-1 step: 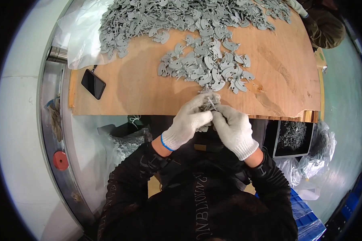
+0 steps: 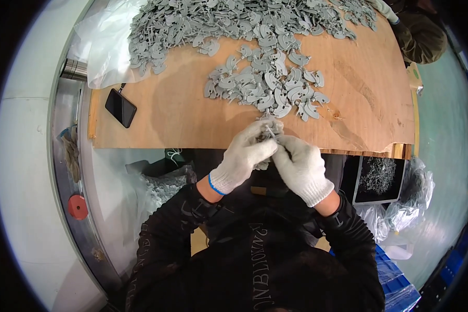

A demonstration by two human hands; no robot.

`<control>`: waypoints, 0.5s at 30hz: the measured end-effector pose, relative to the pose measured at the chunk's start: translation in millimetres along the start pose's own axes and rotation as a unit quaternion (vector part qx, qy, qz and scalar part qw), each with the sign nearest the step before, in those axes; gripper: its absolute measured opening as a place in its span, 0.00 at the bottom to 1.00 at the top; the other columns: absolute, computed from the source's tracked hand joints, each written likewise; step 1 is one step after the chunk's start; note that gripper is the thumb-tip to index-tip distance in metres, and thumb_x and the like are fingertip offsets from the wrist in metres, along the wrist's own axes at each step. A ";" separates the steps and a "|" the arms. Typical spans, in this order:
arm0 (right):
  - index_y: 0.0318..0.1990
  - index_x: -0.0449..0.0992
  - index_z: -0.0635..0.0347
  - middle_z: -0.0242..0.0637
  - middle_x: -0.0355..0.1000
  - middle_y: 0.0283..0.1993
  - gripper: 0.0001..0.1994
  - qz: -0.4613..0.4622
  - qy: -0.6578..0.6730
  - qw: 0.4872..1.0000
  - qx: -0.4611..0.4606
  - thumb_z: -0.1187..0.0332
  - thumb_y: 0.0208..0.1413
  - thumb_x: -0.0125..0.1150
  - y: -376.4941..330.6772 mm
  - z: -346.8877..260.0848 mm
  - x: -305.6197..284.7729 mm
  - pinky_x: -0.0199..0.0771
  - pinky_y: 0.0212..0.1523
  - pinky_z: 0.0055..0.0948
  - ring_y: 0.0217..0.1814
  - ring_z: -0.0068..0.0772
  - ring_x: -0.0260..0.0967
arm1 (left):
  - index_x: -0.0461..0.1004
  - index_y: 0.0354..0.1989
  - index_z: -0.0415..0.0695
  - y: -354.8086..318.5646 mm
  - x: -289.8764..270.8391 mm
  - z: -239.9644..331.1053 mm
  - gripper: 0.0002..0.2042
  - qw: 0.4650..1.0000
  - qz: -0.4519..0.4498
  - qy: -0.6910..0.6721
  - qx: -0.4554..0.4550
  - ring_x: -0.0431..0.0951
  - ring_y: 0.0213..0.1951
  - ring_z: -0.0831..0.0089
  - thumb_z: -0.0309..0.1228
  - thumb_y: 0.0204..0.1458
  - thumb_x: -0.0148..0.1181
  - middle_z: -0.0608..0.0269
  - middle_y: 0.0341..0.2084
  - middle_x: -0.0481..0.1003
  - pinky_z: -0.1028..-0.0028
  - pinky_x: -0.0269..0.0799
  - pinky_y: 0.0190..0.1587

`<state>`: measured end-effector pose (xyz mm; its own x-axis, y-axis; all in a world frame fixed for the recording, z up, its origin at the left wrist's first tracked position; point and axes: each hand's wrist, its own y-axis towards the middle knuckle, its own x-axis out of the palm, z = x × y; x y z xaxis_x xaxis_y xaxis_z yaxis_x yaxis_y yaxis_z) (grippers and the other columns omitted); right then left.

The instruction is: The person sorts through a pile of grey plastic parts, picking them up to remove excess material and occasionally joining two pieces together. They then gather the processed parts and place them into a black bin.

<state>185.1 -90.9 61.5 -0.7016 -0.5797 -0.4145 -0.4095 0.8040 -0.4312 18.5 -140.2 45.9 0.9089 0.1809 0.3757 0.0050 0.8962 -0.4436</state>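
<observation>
- The left hand (image 2: 243, 158), gloved, is clamped around a grey part (image 2: 269, 133), held just off the table's (image 2: 177, 117) near edge.
- The right hand (image 2: 302, 169), also gloved, has thumb and fingers drawn together at that part; whether they grip it, I cannot tell.
- Just beyond both hands lies a small pile (image 2: 268, 86) of curved grey parts, a larger heap (image 2: 208, 23) behind.
- A phone (image 2: 120, 108) lies left of the pile.
</observation>
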 end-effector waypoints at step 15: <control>0.56 0.83 0.51 0.37 0.76 0.64 0.19 0.155 -0.378 0.841 -0.353 0.56 0.61 0.67 105.9 -9.4 -4.6 0.56 0.76 0.56 0.73 0.53 0.63 | 0.80 0.41 0.43 68.9 -103.8 70.0 0.14 0.959 0.210 0.177 0.069 0.73 0.22 0.83 0.43 0.67 0.61 0.70 0.27 0.77 0.79 0.66 0.24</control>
<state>139.5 -1.9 25.2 -0.3761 -0.0305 -0.9261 -0.7071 0.6553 0.2656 -104.7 -68.9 33.2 0.9031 0.4116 -0.1223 -0.4261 0.8239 -0.3737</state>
